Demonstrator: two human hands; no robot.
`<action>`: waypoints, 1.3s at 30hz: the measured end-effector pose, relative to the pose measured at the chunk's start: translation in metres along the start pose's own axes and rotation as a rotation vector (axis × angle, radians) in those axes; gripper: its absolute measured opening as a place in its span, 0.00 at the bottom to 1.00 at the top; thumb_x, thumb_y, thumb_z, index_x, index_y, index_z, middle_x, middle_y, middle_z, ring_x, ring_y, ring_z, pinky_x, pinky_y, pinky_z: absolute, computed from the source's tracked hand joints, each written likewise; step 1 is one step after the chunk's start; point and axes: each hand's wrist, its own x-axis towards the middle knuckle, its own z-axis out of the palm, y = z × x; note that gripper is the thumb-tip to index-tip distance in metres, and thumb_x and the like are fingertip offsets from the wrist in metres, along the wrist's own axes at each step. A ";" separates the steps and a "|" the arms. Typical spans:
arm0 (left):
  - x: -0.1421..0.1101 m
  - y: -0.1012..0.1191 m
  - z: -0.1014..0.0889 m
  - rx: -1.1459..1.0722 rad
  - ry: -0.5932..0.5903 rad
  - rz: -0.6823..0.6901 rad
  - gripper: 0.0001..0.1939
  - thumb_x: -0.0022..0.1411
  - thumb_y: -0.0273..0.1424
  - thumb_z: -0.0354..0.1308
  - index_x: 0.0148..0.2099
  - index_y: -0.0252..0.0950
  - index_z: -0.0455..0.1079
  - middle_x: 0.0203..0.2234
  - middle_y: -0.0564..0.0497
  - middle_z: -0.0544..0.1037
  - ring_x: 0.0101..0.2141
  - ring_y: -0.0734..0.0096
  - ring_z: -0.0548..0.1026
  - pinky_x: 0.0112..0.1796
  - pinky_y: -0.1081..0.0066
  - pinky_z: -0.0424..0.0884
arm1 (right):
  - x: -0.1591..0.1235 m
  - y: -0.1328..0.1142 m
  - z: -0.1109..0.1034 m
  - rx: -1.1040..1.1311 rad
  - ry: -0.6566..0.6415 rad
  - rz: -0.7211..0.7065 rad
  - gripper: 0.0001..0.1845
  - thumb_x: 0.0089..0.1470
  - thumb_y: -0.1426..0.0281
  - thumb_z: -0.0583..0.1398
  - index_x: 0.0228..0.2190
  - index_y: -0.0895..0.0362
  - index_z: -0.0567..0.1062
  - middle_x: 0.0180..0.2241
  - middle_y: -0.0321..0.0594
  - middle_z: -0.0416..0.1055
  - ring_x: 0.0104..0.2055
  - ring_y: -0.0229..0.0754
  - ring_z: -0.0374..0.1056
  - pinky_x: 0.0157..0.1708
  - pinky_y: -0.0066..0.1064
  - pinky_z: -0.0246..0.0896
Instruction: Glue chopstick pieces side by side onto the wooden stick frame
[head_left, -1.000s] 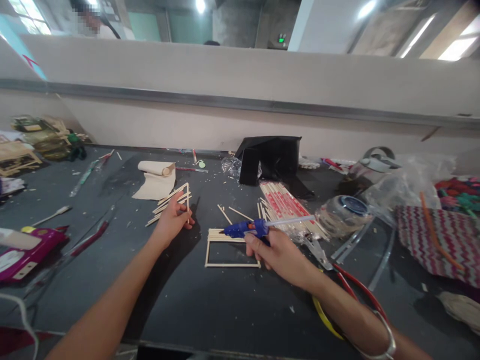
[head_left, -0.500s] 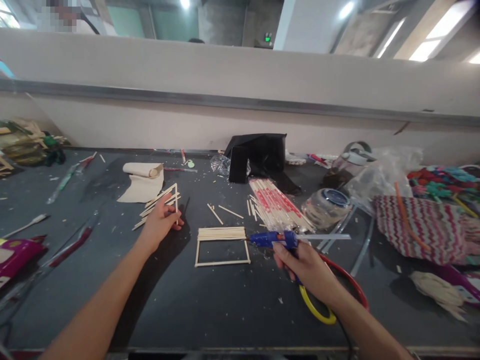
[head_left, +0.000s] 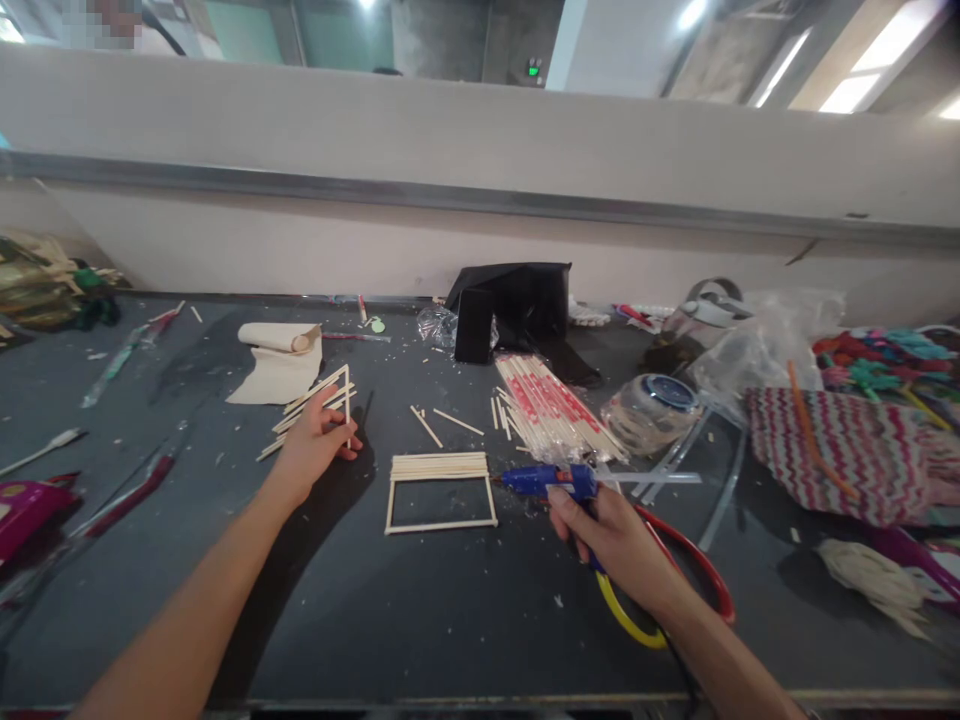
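Dark grey flat desk [head_left: 450, 620]. Directly on its surface: rectangular pale wooden stick frame [head_left: 441, 525], partly covered by parallel sticks; rolled beige cloth [head_left: 276, 370]; bundle of red-banded wooden sticks [head_left: 555, 405]; clear plastic jar with blue lid [head_left: 652, 415].

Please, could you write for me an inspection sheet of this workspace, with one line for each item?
Surface: dark table, small scraps scattered over it.
Job's things: stick frame lies flat, several sticks side by side across its far part; nozzle of glue gun at its right side, contact unclear.
Clutter: wrapped sticks, clear container, patterned cloth, beige roll.
Hands: left holds a thin stick; right grips the glue gun.
Cables: dark cable beside the right forearm; its plug is not visible.
Surroundings: pale partition behind; part of a person beyond it.
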 end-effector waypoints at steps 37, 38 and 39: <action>0.001 -0.003 -0.001 0.003 -0.001 0.002 0.41 0.49 0.31 0.61 0.63 0.35 0.49 0.26 0.58 0.68 0.23 0.73 0.73 0.23 0.73 0.72 | 0.006 0.005 0.002 -0.011 0.018 -0.053 0.25 0.60 0.54 0.50 0.18 0.56 0.62 0.17 0.32 0.57 0.19 0.33 0.56 0.20 0.25 0.52; 0.000 -0.003 -0.001 0.003 0.001 0.003 0.41 0.49 0.31 0.61 0.63 0.35 0.49 0.26 0.58 0.68 0.23 0.73 0.73 0.23 0.73 0.72 | 0.007 0.005 0.002 -0.020 0.017 -0.054 0.25 0.60 0.54 0.50 0.18 0.56 0.62 0.17 0.32 0.57 0.19 0.33 0.56 0.20 0.26 0.52; 0.000 -0.002 -0.001 0.004 0.000 0.003 0.41 0.49 0.31 0.61 0.63 0.35 0.49 0.26 0.58 0.68 0.23 0.73 0.73 0.23 0.73 0.72 | 0.007 0.004 0.002 -0.035 0.017 -0.052 0.25 0.60 0.54 0.50 0.18 0.56 0.61 0.17 0.32 0.57 0.19 0.33 0.56 0.20 0.26 0.52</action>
